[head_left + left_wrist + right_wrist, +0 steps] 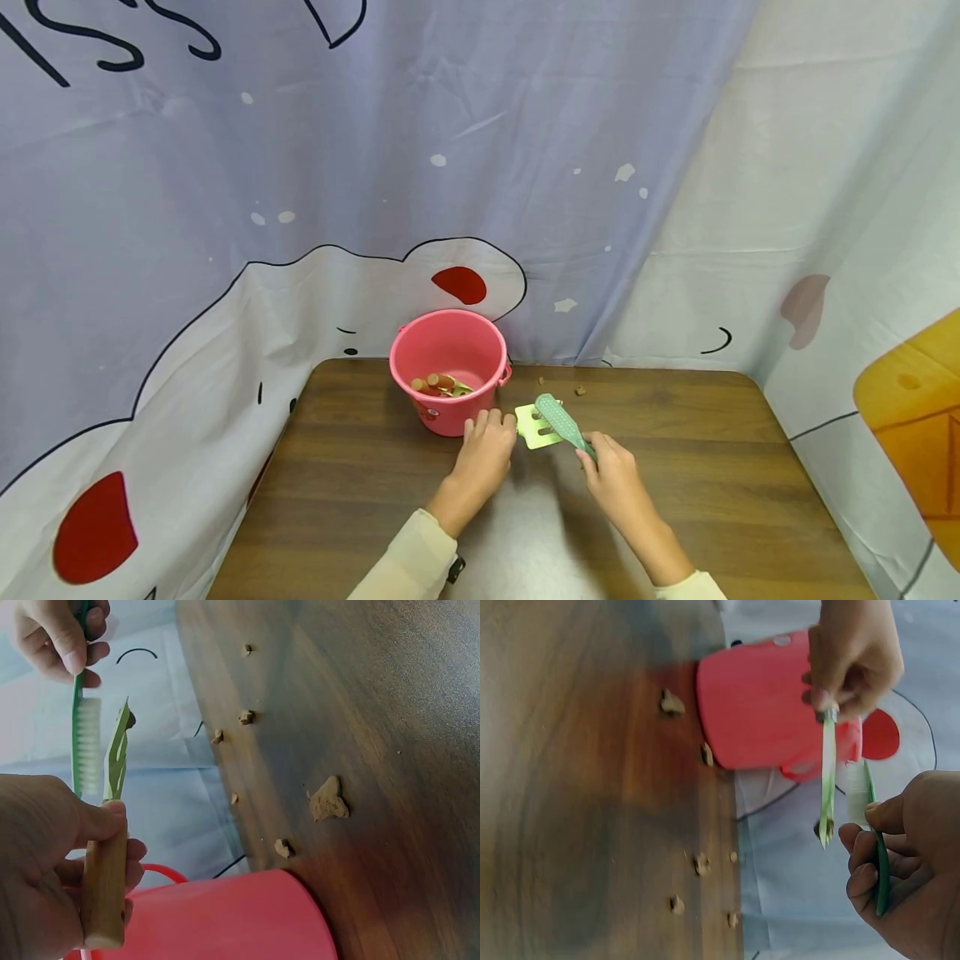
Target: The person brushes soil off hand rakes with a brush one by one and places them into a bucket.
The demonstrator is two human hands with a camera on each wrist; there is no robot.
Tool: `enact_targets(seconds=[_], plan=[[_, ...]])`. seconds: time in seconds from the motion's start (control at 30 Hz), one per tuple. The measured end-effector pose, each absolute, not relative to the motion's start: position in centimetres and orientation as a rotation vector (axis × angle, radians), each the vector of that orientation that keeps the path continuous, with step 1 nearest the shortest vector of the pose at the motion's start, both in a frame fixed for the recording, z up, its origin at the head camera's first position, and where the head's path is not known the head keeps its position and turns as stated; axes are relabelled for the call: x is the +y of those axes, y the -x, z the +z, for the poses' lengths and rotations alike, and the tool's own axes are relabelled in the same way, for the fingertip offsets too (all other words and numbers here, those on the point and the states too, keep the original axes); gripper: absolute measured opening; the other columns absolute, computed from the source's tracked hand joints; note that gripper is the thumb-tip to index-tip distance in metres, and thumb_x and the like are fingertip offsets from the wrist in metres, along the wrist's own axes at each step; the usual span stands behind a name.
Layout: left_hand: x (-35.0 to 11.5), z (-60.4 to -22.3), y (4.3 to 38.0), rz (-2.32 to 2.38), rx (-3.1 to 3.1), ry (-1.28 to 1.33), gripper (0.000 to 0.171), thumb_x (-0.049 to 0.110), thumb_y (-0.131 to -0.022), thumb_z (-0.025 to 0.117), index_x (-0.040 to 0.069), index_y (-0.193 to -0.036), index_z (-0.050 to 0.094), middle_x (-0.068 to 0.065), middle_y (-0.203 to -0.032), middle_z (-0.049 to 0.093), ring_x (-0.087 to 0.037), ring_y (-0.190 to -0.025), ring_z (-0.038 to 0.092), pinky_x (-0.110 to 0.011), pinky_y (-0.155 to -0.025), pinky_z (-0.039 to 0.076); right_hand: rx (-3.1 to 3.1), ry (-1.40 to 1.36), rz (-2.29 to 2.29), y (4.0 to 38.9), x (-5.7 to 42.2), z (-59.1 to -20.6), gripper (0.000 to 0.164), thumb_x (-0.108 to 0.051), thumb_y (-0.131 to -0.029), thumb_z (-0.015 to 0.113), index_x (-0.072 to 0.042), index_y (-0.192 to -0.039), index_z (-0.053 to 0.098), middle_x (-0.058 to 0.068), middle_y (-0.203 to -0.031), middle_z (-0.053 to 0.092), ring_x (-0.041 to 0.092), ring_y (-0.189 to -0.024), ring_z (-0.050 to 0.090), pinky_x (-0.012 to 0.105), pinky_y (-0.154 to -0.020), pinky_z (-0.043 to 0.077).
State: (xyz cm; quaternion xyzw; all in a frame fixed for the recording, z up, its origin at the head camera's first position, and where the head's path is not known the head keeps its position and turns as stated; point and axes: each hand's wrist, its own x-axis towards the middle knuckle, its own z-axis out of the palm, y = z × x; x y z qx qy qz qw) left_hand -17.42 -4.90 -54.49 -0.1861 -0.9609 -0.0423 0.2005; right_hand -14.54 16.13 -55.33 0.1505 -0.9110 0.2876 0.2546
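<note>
My left hand [482, 454] grips the wooden handle [105, 889] of a small light-green slotted garden tool [529, 428], just in front of the pink bucket. A dark brown lump [130, 720] clings to one face of its head. In my right hand [618, 479] is a green brush [558, 414] with pale bristles [88, 742], pinched by its handle between thumb and fingers. The bristles face the slotted head, and the brush overlaps it in the head view. Both tools are held up above the table.
The pink bucket [450, 421] stands at the table's back edge, with several wooden-handled tools [441, 383] inside. Several brown crumbs of dirt [329, 799] lie scattered on the wooden table [360, 500]. A printed curtain [525, 167] hangs right behind.
</note>
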Motion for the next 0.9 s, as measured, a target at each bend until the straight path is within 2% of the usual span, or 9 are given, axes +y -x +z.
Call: enact_targets(seconds=[0.23, 0.47, 0.7, 0.9], plan=[[-4.6, -54.5, 17.4, -0.098, -2.663, 0.505, 0.029, 0.009, -0.066, 0.078, 0.012, -0.088, 0.06, -0.005, -0.084, 0.058, -0.023, -0.083, 0.054, -0.035, -0.065, 0.036, -2.487, -0.445, 0.806, 14.2, 14.7, -55.8, 0.02, 0.002, -0.078, 0.073, 0.005, -0.096, 0.064, 0.015, -0.085, 0.069, 0.023, -0.074, 0.068, 0.031, -0.06, 0.056], [-4.5, -54.7, 17.3, -0.095, -2.652, 0.505, 0.029, 0.01, -0.068, 0.078, 0.012, -0.089, 0.059, -0.005, -0.085, 0.058, -0.023, -0.084, 0.054, -0.035, -0.065, 0.036, -2.487, -0.383, 0.774, 14.7, 15.8, -55.8, 0.016, 0.005, -0.078, 0.073, 0.005, -0.091, 0.063, 0.009, -0.073, 0.065, 0.016, -0.062, 0.062, 0.027, -0.052, 0.052], [-4.7, -54.7, 17.2, -0.102, -2.648, 0.502, 0.028, 0.009, -0.069, 0.077, 0.012, -0.089, 0.058, -0.005, -0.085, 0.058, -0.023, -0.084, 0.054, -0.034, -0.065, 0.035, -2.517, -0.327, 0.72, 15.3, 17.5, -56.2, 0.016, 0.004, -0.079, 0.072, 0.007, -0.092, 0.063, 0.018, -0.081, 0.068, 0.03, -0.071, 0.07, 0.038, -0.058, 0.057], [-4.8, -54.3, 17.2, -0.119, -2.657, 0.504, 0.029, 0.008, -0.069, 0.076, 0.012, -0.09, 0.057, -0.005, -0.086, 0.058, -0.023, -0.085, 0.054, -0.033, -0.064, 0.033, -2.512, -0.277, 0.693, 15.6, 18.8, -56.2, 0.018, 0.004, -0.079, 0.072, 0.007, -0.093, 0.063, 0.019, -0.081, 0.068, 0.033, -0.071, 0.069, 0.043, -0.06, 0.056]])
